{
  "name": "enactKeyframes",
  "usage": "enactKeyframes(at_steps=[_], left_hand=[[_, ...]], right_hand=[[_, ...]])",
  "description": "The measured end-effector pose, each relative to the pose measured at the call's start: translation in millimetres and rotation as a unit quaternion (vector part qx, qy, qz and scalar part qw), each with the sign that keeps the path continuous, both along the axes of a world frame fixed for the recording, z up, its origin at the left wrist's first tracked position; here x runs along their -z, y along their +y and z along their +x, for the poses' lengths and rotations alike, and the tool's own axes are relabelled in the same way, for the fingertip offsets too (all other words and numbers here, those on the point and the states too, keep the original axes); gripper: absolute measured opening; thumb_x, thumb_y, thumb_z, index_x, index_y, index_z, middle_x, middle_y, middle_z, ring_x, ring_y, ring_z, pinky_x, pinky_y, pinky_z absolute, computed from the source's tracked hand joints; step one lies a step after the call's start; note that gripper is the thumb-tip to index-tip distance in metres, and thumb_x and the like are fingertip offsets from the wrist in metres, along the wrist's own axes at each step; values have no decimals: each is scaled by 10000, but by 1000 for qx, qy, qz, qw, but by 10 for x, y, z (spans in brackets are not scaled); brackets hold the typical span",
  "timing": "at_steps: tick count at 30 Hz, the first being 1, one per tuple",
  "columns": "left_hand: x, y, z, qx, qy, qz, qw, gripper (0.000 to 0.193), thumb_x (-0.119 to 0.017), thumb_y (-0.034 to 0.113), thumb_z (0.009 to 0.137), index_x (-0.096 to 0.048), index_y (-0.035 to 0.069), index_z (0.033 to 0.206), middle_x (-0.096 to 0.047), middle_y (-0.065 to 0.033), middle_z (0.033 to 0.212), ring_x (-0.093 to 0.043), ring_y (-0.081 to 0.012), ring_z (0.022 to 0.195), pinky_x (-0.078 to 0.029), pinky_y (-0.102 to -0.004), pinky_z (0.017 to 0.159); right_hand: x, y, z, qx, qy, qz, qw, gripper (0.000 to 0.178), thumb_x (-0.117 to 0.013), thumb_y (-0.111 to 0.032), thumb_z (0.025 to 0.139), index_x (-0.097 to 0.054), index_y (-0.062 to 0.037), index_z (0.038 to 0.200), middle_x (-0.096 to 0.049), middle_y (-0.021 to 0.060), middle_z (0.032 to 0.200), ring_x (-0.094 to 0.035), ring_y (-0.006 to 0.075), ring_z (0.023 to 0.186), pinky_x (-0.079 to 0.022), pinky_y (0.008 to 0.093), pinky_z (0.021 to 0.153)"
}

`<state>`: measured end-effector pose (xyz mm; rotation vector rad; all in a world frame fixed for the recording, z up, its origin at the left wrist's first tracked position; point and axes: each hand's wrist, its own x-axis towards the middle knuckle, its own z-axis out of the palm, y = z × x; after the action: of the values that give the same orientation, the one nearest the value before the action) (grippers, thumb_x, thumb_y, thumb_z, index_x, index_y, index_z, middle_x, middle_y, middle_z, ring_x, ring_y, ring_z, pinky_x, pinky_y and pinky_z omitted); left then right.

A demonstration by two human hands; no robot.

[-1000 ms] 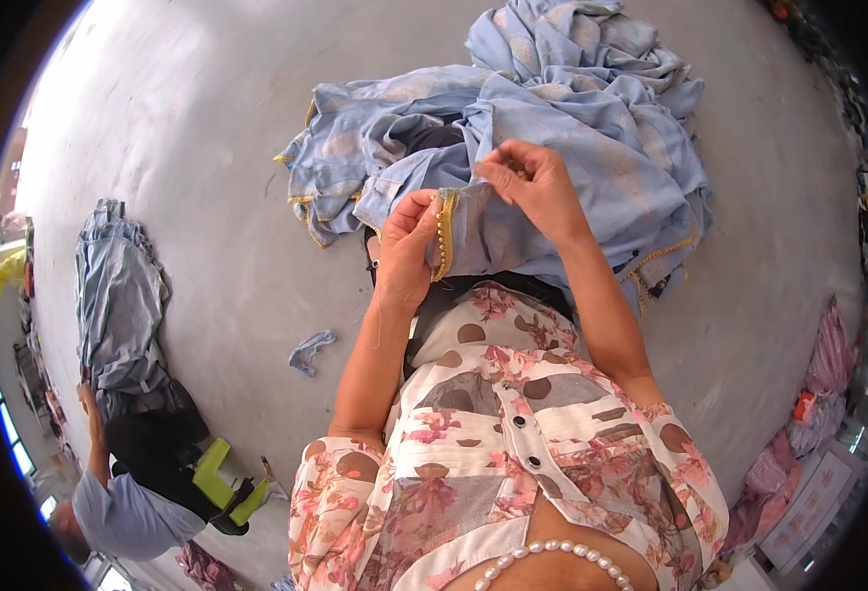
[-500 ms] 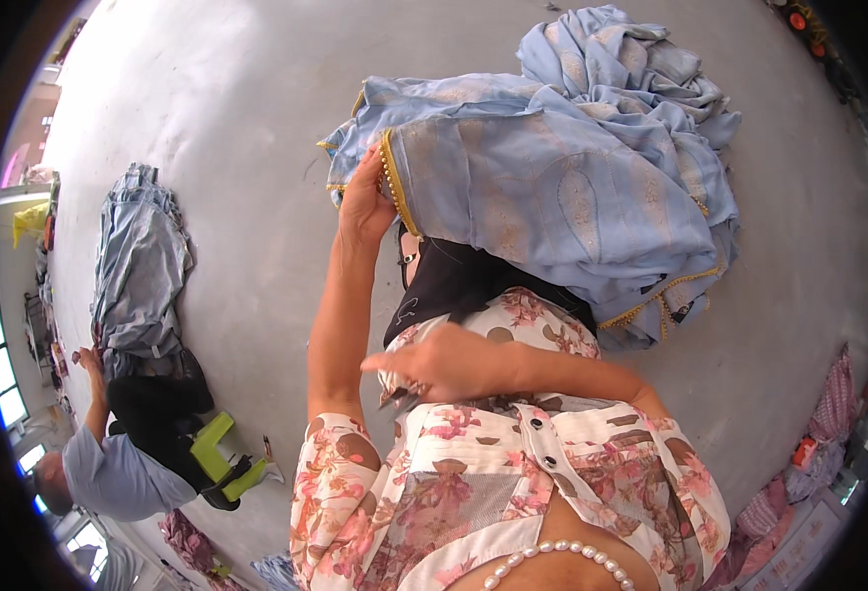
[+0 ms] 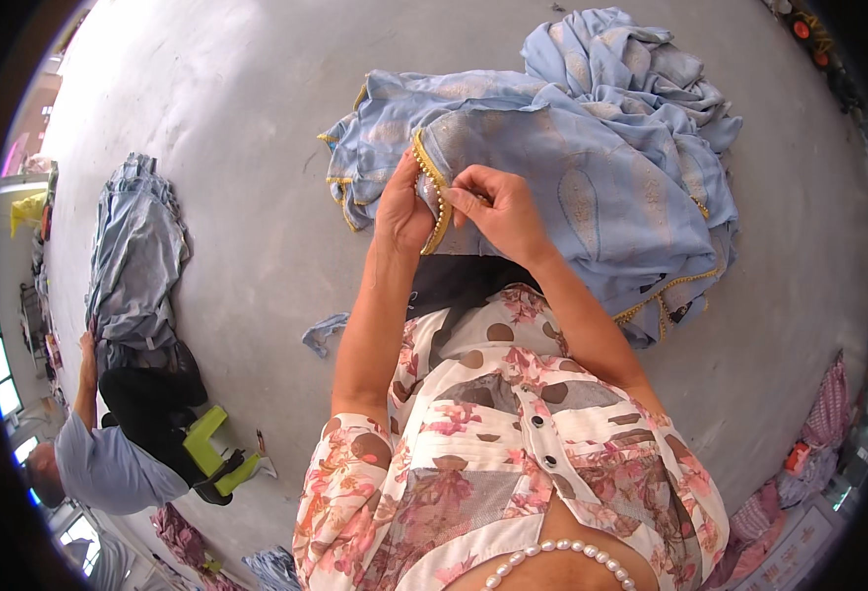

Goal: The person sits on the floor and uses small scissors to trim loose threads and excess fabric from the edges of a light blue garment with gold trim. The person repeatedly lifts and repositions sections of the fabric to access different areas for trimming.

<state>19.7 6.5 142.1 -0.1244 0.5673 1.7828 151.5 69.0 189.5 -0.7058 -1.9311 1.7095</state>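
A large light blue cloth [image 3: 592, 187] with pale embroidered patterns and a gold beaded border is spread in folds before me, over my lap and the floor. My left hand [image 3: 405, 207] grips its near left edge, fingers behind the fabric and the gold trim [image 3: 432, 187] turned up. Just right of that trim, my right hand [image 3: 498, 209] is closed in a pinch against the cloth. Whether anything small sits between its fingertips is hidden. The far end of the cloth is bunched into a heap.
A small blue fabric scrap [image 3: 326, 333] lies on the grey floor [image 3: 257, 246] beside my left forearm. Further left, another person [image 3: 119, 463] sits by a green stool [image 3: 219, 448], touching a grey-blue cloth pile [image 3: 138, 256]. Pinkish cloths [image 3: 769, 512] lie at the lower right.
My right hand has moved from my waist up to the gold trim and closed there. My left hand has shifted slightly right, tilting the cloth edge. The blue scrap now shows.
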Motion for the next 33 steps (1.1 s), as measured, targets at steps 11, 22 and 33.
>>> enactKeyframes(at_steps=[11,22,33], left_hand=[[18,72,14,-34,5,-110,993,370,-347,246,997,-494,-13,1217,-573,-151,1187,-576,-278,1058,-474,-424,929],[-182,-47,219,-6,-7,-71,997,437,-390,379,977,-515,18,1191,-600,-102,1087,-563,-229,1025,-449,-348,901],[84,-318,198,2,55,-41,998,260,-503,137,895,-553,8,1116,-639,-109,1016,-652,-203,866,-543,-351,789]], right_hand=[[-136,86,221,18,169,-258,951,184,-560,-200,931,-563,-58,814,-581,52,639,-315,15,433,-213,176,401],[-128,46,157,40,149,-169,973,142,-547,-177,937,-558,-63,854,-580,44,658,-345,10,465,-225,165,413],[-404,61,356,-73,362,-229,901,213,-528,-200,937,-465,-77,776,-448,20,542,-353,72,409,-269,250,418]])
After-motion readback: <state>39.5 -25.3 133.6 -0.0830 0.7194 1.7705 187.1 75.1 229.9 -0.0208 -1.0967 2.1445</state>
